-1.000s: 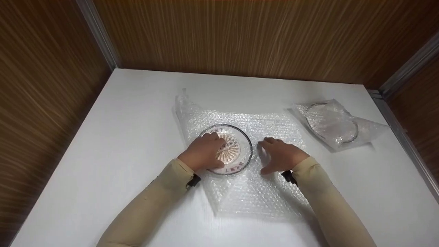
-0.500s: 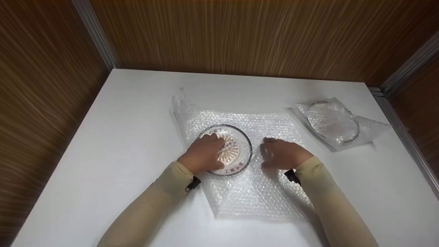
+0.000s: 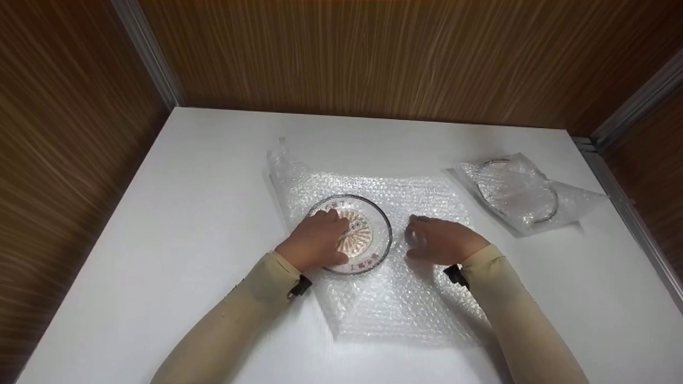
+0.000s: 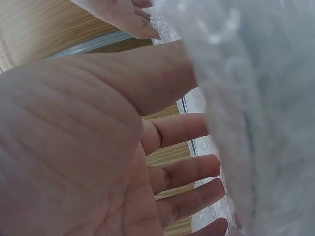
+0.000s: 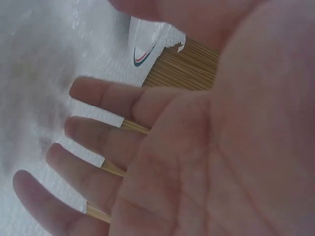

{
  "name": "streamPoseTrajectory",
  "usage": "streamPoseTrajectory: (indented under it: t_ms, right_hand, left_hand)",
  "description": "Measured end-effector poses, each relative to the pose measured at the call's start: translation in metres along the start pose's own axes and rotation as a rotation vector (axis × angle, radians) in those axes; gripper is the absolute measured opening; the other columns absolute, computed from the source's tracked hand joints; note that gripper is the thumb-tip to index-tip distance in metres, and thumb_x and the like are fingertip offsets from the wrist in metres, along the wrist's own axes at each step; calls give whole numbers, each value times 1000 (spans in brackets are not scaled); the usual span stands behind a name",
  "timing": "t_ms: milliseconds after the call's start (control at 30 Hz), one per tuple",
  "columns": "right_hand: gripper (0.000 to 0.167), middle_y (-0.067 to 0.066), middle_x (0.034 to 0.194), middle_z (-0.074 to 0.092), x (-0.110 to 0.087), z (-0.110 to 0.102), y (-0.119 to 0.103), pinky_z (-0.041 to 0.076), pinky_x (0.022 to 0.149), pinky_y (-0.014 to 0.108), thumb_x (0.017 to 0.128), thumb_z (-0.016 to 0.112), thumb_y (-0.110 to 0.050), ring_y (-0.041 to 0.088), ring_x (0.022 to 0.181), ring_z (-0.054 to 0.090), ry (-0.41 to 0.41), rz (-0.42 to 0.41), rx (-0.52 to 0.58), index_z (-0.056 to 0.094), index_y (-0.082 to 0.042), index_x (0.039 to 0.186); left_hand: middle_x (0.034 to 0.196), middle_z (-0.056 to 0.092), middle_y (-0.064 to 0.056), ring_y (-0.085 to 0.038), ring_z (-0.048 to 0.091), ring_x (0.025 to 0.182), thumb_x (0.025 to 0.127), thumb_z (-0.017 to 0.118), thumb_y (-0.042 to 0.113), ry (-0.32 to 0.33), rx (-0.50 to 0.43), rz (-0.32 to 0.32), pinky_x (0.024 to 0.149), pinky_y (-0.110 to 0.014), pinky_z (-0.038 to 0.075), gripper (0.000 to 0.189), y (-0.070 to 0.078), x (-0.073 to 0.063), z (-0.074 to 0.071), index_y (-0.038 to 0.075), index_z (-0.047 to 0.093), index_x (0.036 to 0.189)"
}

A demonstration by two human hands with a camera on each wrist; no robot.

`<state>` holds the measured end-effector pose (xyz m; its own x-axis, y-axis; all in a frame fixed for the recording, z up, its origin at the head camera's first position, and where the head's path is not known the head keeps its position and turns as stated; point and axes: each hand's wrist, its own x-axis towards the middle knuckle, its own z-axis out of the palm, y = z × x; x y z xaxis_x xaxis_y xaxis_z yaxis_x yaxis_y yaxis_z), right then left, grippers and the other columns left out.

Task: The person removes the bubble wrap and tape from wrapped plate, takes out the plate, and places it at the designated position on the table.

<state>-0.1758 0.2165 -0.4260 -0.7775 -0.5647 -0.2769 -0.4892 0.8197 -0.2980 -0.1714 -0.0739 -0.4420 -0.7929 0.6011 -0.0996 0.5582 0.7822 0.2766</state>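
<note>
A round plate point(image 3: 381, 248) with a dark rim and a gold, fan-like pattern at its centre lies on a sheet of bubble wrap point(image 3: 395, 314) on the white table. My left hand point(image 3: 315, 240) rests on the plate's left part, its fingers spread over the pattern. In the left wrist view, those fingers point(image 4: 189, 174) are extended beside a raised fold of bubble wrap point(image 4: 275, 118). Just right of the plate, my right hand point(image 3: 445, 241) is low over the bubble wrap. Its fingers point(image 5: 98, 135) are parted and fairly straight in the right wrist view, with nothing between them and the thumb.
A second round, dark-rimmed item point(image 3: 555, 202), wrapped in bubble wrap, lies at the back right of the table point(image 3: 187, 202). Wood-grain walls point(image 3: 363, 58) stand behind the table and at both sides.
My right hand has shifted slightly right, and its thumb has come closer to its fingers. The left hand and the plate stay about where they were.
</note>
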Motion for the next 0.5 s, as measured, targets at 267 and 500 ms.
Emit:
streamPoseTrajectory:
  t_ms: [267, 500]
  right_hand:
    - [23, 20, 148, 55, -3, -2, 1, 50, 100, 58, 97, 64, -27, 41, 129, 58, -1, -8, -39, 74, -14, 112]
    - [36, 19, 153, 51, -2, -4, 5, 43, 108, 64, 98, 63, -32, 44, 139, 49, 0, 56, 29, 72, -13, 127]
  left_hand:
    - [111, 59, -14, -34, 58, 106, 84, 84, 34, -1, 3, -6, 92, -47, 51, 55, 0, 1, 2, 3, 61, 123]
    - [107, 58, -12, -32, 57, 103, 83, 86, 33, 13, -6, 7, 89, -47, 51, 51, -1, 0, 2, 5, 61, 118]
